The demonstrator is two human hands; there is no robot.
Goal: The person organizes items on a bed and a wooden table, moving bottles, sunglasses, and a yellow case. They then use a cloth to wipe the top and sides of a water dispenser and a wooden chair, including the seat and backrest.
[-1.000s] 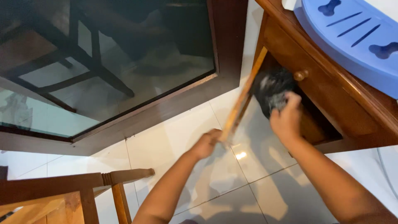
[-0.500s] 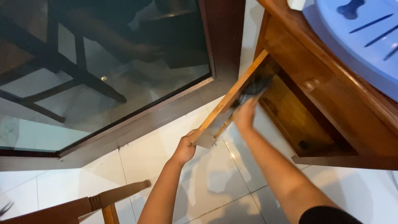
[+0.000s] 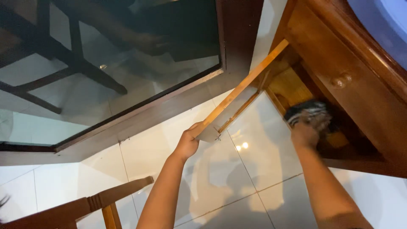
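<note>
My left hand (image 3: 187,144) grips the lower free corner of an open wooden cabinet door (image 3: 240,91) and holds it swung out over the floor. My right hand (image 3: 306,131) reaches into the open cabinet (image 3: 292,87) and presses a dark striped cloth (image 3: 306,110) against the inside, near the bottom shelf. The hand is blurred by motion. A wooden drawer front with a round knob (image 3: 341,80) sits above the opening.
A glass-topped table with a dark wooden frame (image 3: 169,101) fills the upper left; chair legs show through the glass. A wooden chair back (image 3: 85,203) is at the lower left. A blue plastic object (image 3: 388,25) rests on the cabinet top. White glossy tiles cover the floor.
My right hand with the cloth has moved from the door's upper edge down and deeper into the cabinet. My left hand keeps its hold on the door. The view has shifted slightly.
</note>
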